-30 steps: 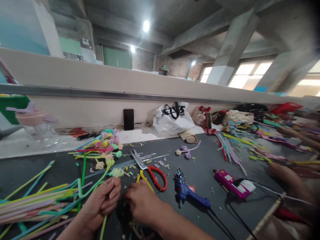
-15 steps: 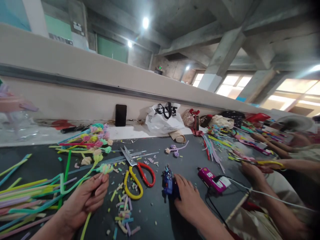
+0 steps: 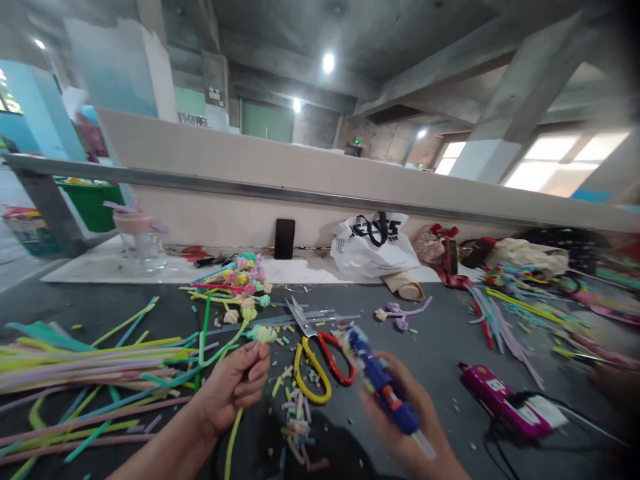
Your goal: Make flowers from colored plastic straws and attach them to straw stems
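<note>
Through the head view I take the red-and-yellow scissors (image 3: 311, 335) as my landmark. My left hand (image 3: 240, 383), left of them, pinches a pastel chenille flower (image 3: 261, 334) just under its head; a yellow-green stem (image 3: 232, 443) hangs below the curled fingers, though I can't tell whether it joins that bloom. My right hand (image 3: 425, 410), blurred, on the near right side of the scissors, wraps around a blue hot-glue gun (image 3: 383, 383) with its nozzle towards them; I can't tell whether a finger presses the trigger.

I judge the flower almost weightless, fuzzy and bendable, its petals easily crushed, so right below the bloom is the place to grip. The gun looks light, stiff and rather slick; I'd hold it by the handle, clear of the possibly hot nozzle.

Beyond the scissors to the left stands a clear cup with a pink lid (image 3: 143, 250), its contents indistinct. Farther left, a green bin (image 3: 97, 207) shows something yellowish at its rim. Beyond the scissors to the right, a white plastic bag (image 3: 375, 252) hides whatever it holds.
</note>
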The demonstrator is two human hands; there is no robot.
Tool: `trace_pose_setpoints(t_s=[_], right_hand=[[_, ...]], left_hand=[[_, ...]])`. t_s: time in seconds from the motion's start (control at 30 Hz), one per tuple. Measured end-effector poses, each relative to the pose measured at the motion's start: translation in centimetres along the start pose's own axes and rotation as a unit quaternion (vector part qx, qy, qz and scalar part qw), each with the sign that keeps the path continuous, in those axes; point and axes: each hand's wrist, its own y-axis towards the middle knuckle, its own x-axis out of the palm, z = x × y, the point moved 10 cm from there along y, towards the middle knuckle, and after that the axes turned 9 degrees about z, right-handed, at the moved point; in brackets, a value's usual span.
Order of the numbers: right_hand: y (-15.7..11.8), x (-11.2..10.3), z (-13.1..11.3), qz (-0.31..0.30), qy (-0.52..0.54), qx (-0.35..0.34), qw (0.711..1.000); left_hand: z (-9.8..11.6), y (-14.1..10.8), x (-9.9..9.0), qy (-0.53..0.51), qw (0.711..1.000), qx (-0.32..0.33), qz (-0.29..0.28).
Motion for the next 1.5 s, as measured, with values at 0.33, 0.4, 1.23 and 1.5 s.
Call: trace_pose_setpoints(t_s=[0.33,0.4,1.23,1.5], right_hand=[[-1.9,7.6,-6.6,-0.091,0.083,-0.123,0.985],[-2.0,7.7,-6.1,-0.085,0.075,-0.124,0.986],[-2.7,8.9,-3.8,-0.121,0.010,-0.083,0.989],[-3.0,8.6,-3.2,-0.111,0.019,-0.078,0.991]], left_hand=[[0.1,0.0,0.5,0.019,1.000,0.001,0.008],[0.1,0.2,0.6,0.026,1.000,0.001,0.014],[-0.3,0.1,0.5,0.078,0.997,0.007,0.019],[-0.2,0.2,0.6,0.084,0.996,0.004,0.015]])
